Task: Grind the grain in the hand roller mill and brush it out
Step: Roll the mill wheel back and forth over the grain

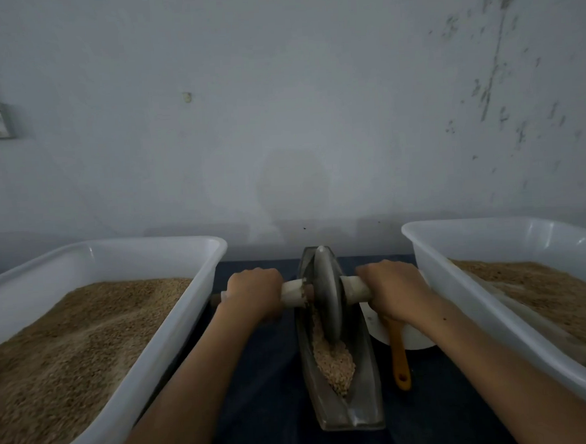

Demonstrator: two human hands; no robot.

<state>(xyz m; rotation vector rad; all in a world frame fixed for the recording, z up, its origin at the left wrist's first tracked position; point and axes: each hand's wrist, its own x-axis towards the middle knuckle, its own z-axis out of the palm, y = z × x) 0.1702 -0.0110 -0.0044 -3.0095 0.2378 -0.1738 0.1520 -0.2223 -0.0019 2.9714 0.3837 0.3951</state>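
Metal trough (347, 400) lies lengthwise on the tabletop (262, 412) between two tubs, tan cracked grain (332, 360) heaped in its groove. Beyond it your left hand (253, 293) and right hand (391, 289) each wrap a pale axle end. The wheel (327, 295) looks heavy and stiff; hold close in, or it may tip.

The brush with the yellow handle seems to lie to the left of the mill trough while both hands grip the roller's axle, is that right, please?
Not quite. In the head view the brush lies to the right of the mill trough, beside a white bowl. The rest holds: the left hand and the right hand both grip the roller's axle.
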